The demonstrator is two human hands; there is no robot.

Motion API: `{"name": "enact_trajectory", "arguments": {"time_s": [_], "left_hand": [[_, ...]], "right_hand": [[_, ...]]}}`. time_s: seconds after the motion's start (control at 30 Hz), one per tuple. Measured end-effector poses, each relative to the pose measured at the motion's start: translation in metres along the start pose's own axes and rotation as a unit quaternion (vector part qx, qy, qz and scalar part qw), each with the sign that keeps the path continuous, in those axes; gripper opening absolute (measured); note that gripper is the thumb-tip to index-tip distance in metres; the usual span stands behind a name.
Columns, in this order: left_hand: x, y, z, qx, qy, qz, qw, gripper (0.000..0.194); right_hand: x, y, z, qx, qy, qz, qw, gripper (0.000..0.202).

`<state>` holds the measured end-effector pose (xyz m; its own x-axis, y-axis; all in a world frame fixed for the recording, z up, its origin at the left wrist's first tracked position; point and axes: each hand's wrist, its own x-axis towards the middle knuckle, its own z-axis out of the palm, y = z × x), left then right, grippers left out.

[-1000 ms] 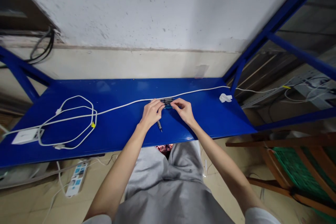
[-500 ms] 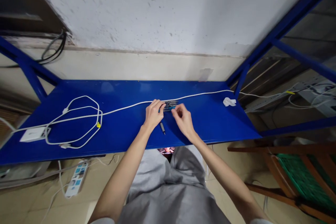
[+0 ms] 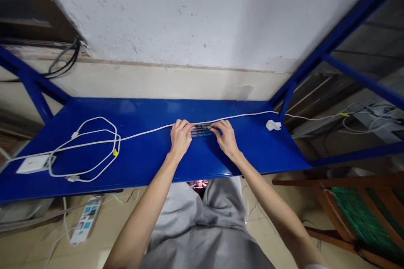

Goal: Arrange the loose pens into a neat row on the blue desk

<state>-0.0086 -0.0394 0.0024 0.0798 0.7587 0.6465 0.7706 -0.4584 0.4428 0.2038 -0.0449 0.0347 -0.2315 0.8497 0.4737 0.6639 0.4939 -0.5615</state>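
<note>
Several pens (image 3: 202, 130) lie side by side, close together, across the middle of the blue shelf (image 3: 151, 151). Some have blue parts, others look dark or clear. My left hand (image 3: 182, 136) is closed round their left ends, thumb and fingers hiding them. At the right ends, my right hand (image 3: 225, 138) pinches with thumb and fingertips; how many pens it grips I cannot make out. A white cable (image 3: 151, 131) runs along the shelf just behind the pens and passes close to both hands.
To the left lie a coiled white cable (image 3: 101, 166) and a white box (image 3: 34, 164). Crumpled white tissue (image 3: 273, 125) sits at the right. A wall (image 3: 176, 80) rises behind the shelf, with blue frame bars (image 3: 288, 96) at its sides. A power strip (image 3: 85, 220) is on the floor.
The single pen that lay apart near the shelf's front is no longer there. My right hand has moved slightly right, to the right ends of the row. My left hand still holds the left ends.
</note>
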Motion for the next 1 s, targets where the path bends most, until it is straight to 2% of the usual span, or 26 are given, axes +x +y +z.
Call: {"name": "enact_trajectory", "arguments": {"time_s": [0.13, 0.37, 0.5, 0.83, 1.0], "left_hand": [[0.0, 0.002, -0.001, -0.007, 0.0, -0.001, 1.0, 0.023], [0.001, 0.001, -0.001, -0.02, 0.002, -0.007, 1.0, 0.022], [0.0, 0.0, 0.0, -0.025, 0.0, 0.0, 1.0, 0.022], [0.001, 0.001, -0.001, -0.029, 0.0, 0.011, 1.0, 0.02], [0.0, 0.003, 0.0, -0.042, -0.041, 0.066, 0.996, 0.022]], "right_hand": [[0.004, 0.012, -0.002, -0.007, 0.019, -0.008, 1.0, 0.018], [-0.002, 0.012, 0.005, 0.007, 0.067, 0.019, 0.998, 0.017], [0.001, 0.012, 0.004, 0.018, 0.063, 0.027, 0.997, 0.018], [0.007, 0.012, 0.006, 0.0, 0.043, -0.007, 0.999, 0.019], [0.011, 0.015, 0.014, 0.007, -0.001, -0.078, 0.997, 0.019]]}}
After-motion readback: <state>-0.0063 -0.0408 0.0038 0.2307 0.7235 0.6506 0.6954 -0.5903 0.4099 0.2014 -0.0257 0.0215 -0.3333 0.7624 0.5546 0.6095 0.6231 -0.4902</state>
